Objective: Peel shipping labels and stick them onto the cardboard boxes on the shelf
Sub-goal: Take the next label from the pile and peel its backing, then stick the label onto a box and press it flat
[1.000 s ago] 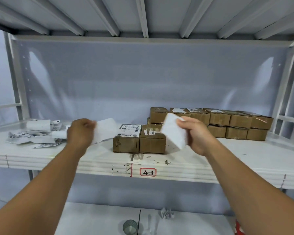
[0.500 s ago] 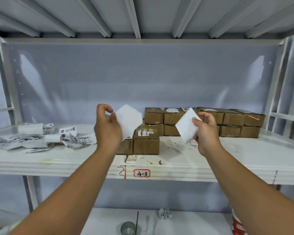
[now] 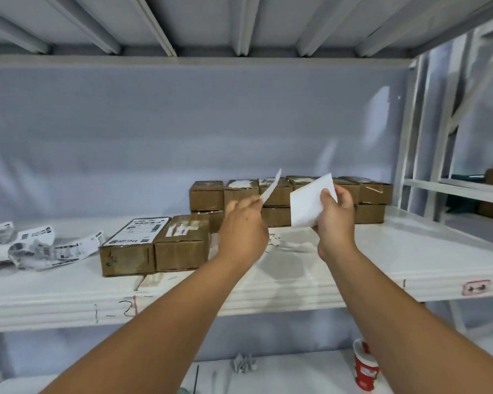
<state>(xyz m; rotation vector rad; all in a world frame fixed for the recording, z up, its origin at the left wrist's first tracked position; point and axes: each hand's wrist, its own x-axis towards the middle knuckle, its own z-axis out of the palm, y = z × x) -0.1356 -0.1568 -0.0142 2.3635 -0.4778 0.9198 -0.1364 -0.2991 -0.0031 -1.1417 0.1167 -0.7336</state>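
The left hand point(image 3: 244, 227) pinches a thin sheet point(image 3: 271, 187) edge-on; the right hand point(image 3: 335, 220) grips a white sheet point(image 3: 308, 203). The unlabelled box point(image 3: 181, 243) lies low-left, nearer the left hand.

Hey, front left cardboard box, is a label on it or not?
On: a printed white label lies across the top of the front left box.

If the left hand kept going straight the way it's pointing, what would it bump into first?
Probably the stacked boxes at the back: the left hand, pinching a paper slip, points forward and slightly up at them. Depth is unclear, so this is a best guess.
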